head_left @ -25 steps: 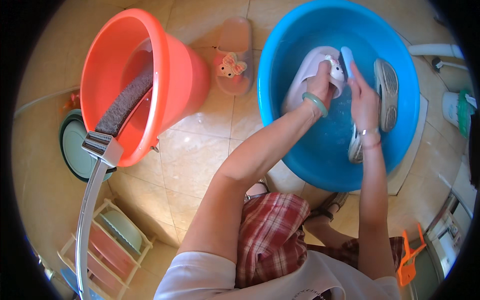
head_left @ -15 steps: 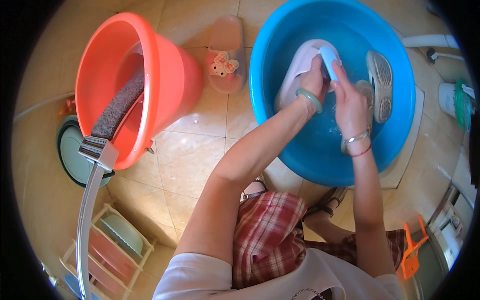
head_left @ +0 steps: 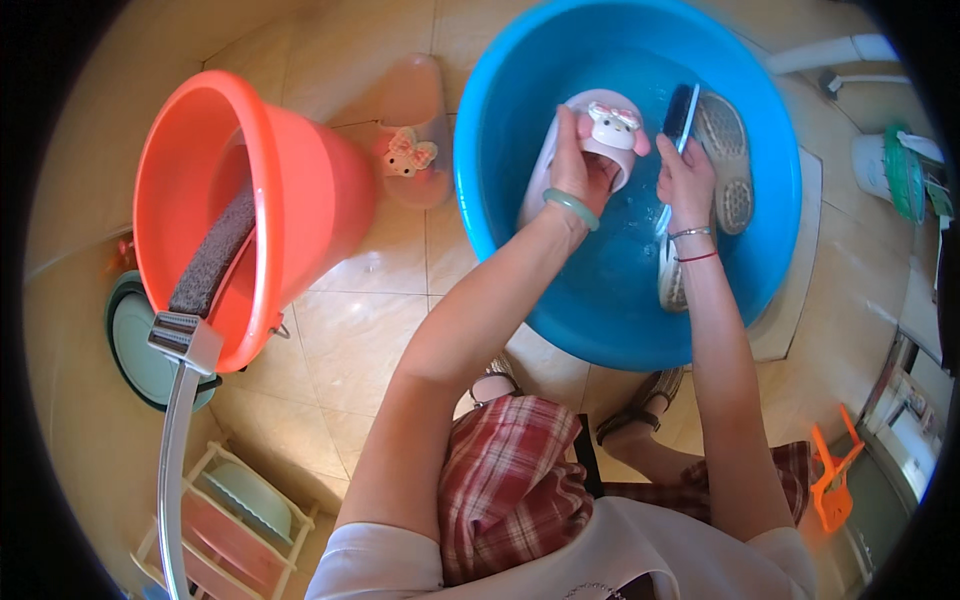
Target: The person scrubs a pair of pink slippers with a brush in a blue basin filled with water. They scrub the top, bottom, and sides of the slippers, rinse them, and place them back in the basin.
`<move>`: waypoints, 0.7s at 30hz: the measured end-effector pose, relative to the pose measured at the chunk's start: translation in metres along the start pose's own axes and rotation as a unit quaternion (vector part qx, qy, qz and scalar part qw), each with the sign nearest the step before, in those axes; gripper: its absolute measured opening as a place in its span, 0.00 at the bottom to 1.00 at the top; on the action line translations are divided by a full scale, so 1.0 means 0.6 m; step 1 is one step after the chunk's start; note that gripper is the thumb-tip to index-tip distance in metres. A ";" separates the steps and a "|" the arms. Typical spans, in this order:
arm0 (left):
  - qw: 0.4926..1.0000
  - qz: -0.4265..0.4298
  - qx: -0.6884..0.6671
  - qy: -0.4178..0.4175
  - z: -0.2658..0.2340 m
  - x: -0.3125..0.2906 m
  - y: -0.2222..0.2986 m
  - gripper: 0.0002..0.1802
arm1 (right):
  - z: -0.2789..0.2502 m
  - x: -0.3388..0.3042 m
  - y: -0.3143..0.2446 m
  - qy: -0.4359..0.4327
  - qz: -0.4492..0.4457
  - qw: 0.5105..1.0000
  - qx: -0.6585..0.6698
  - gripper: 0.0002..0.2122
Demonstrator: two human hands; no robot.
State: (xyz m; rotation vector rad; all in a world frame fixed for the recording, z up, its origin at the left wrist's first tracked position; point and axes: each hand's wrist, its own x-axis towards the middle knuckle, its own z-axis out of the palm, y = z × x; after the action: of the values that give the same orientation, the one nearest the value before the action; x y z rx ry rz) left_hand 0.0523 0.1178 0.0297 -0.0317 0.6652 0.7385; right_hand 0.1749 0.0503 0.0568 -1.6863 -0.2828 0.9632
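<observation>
In the blue basin [head_left: 478, 225], which holds some water, my left hand [head_left: 580, 172] grips a pale pink slipper [head_left: 622, 162] by its strap, fingers reaching into the foot opening. A cartoon face with a bow faces up on that strap. To the right of it, apart from the slipper, my right hand [head_left: 686, 187] is closed around a scrubbing brush [head_left: 683, 110] with dark bristles and a light blue-and-white handle. A shoe [head_left: 726, 145] rests sole out against the basin's right side. Another shoe [head_left: 672, 278] lies partly hidden beneath my right wrist.
Left of the basin, a coral bucket [head_left: 320, 180] has a long grey scrubber [head_left: 215, 255] with a metal handle leaning in it. Between them a single pink slipper [head_left: 412, 125] lies on the tiled floor. A rack [head_left: 240, 520] stands lower left, an orange clip-like object [head_left: 830, 480] lower right.
The brush has come away from the slipper and moved right, its bristles now showing. The slipper has turned so its cartoon face shows. The whole view has shifted slightly.
</observation>
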 end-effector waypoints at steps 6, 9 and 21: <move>0.997 -0.033 0.048 -0.056 0.005 -0.006 -0.006 0.43 | -0.007 0.009 -0.065 -0.131 -0.247 0.949 -0.145 0.18; 0.997 0.001 0.065 -0.036 0.010 -0.009 -0.005 0.42 | -0.009 0.007 -0.066 -0.172 -0.201 0.943 -0.201 0.19; 0.994 0.047 0.093 -0.042 0.025 -0.020 -0.004 0.40 | 0.016 -0.024 -0.039 -0.029 -0.274 0.914 -0.299 0.20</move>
State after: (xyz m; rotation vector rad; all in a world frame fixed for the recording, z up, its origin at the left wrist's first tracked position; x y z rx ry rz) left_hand 0.0557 0.1122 0.0479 0.2029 0.6558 0.7612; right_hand 0.1657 0.0562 0.0838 -1.9563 -1.1206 0.5197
